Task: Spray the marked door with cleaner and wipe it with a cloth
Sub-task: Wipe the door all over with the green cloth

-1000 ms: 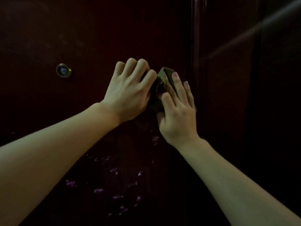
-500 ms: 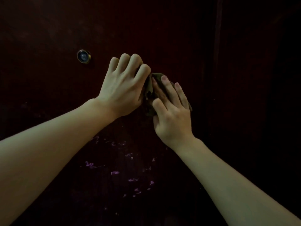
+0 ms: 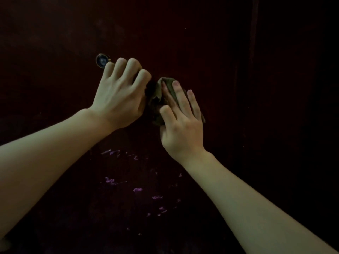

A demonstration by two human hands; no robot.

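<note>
The right hand lies flat with fingers straight and a little spread, pressing the cloth against the dark door. The left hand has its fingers curled; whether they grip the cloth's left edge cannot be told in the dim light. Both hands sit closer to the peephole than half a second ago, the left knuckles now just beside it, where before a clear gap lay between them. The bunched cloth shows between the two hands. Purple marks remain on the door below the wrists, toward its lower part.
</note>
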